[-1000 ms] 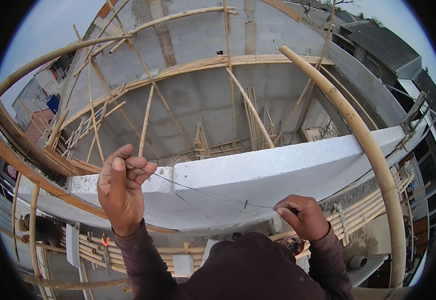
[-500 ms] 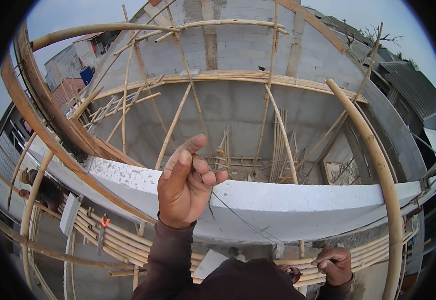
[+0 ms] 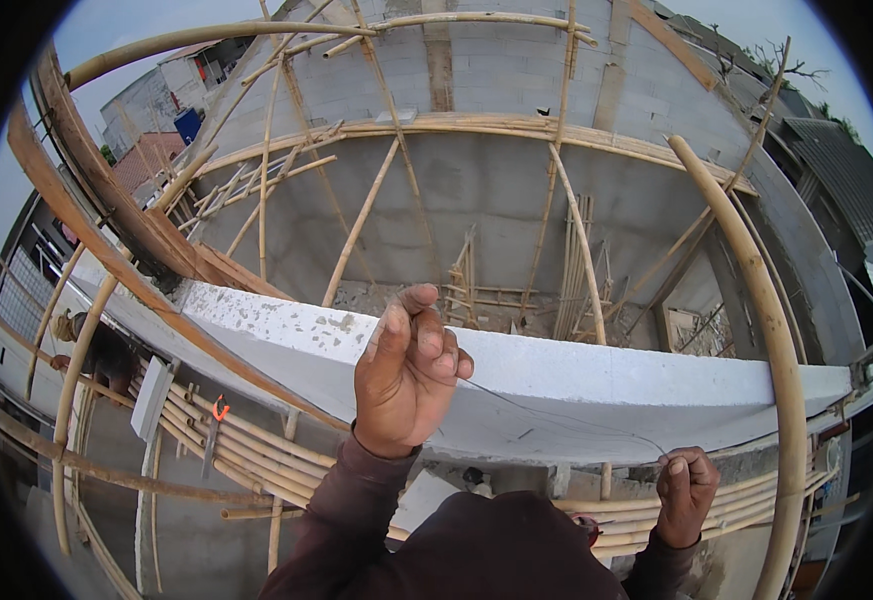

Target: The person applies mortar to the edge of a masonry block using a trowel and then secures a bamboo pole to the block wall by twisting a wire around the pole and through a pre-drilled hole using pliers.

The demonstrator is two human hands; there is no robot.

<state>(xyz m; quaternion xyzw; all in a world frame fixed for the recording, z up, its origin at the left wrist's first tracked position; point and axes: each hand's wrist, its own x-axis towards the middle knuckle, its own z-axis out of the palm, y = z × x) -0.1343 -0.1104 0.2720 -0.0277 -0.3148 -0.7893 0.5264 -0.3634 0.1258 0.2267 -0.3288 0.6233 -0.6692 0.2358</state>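
Note:
A thin dark string or wire (image 3: 516,404) sags between my two hands in front of the white block wall (image 3: 636,375). Its left end disappears into the curled fingers of my left hand (image 3: 406,375), raised in the middle with the palm side showing. Lower and to the right, my right hand (image 3: 684,492) pinches the other end between thumb and fingers. Whether the strand is string or wire I cannot tell.
Bundled bamboo poles (image 3: 256,462) run below the wall, with an orange-handled saw (image 3: 214,430) over them. A thick bamboo pole (image 3: 756,300) rises at right; a curved-looking wooden beam (image 3: 116,255) crosses at left. Another person (image 3: 101,350) is at far left.
My right hand has moved up, and the strand now stretches across to it from my left hand. In the picture, my left hand has shifted right and slightly down.

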